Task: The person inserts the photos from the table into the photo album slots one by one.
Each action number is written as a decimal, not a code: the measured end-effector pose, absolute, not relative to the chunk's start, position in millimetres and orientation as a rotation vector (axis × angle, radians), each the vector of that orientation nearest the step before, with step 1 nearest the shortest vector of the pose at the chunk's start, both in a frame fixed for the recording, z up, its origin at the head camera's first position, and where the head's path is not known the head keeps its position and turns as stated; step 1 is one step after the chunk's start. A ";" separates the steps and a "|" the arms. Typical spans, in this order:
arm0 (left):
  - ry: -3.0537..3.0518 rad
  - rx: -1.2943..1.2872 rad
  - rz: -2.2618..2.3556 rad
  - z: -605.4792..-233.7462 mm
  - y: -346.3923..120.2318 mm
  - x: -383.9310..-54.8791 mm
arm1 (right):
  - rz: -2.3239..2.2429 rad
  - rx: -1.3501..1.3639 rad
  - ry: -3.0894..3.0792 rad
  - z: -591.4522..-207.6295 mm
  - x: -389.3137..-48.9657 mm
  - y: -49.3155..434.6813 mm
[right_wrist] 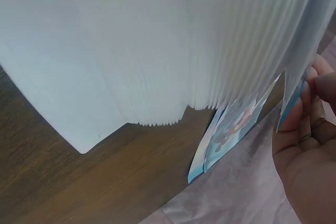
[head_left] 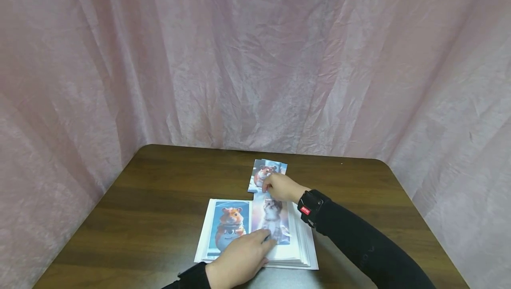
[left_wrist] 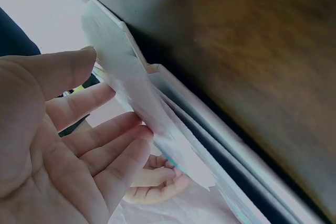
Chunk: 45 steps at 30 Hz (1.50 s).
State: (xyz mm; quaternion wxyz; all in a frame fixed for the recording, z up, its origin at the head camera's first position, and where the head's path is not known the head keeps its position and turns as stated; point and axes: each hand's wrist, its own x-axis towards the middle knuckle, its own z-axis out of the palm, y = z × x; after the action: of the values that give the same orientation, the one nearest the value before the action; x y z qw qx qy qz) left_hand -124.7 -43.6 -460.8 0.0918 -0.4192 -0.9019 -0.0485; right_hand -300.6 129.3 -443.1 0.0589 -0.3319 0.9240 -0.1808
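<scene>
An open photo album (head_left: 297,253) with white pages lies near the front of the table. Its left page shows a hamster picture (head_left: 230,224) on a blue ground. On the right page lies a photo of a grey-and-white kitten (head_left: 273,216), its top reaching up to the page's upper edge. My right hand (head_left: 282,187) pinches the top end of this photo between thumb and fingers; its blue edge shows at the fingertips in the right wrist view. My left hand (head_left: 241,255) rests low across the album's middle, fingers (left_wrist: 113,140) extended against the page.
Just beyond the album lie a few overlapping loose photos (head_left: 259,176), the top one with a hamster, partly covered by my right hand. A brown wooden table (head_left: 159,209) extends around them. Pink curtains (head_left: 255,58) hang behind its far edge.
</scene>
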 end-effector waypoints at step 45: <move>-2.800 -1.265 -0.131 -455.4 -41.0 -127.2 | -0.796 -0.806 2.508 -438.0 -296.8 141.4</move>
State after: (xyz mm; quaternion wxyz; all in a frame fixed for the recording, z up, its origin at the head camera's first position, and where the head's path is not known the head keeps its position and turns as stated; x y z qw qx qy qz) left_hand -127.2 -41.0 -455.4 0.0333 -0.4111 -0.9100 -0.0425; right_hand -296.8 141.4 -438.0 0.1936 -0.2875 0.8940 -0.2839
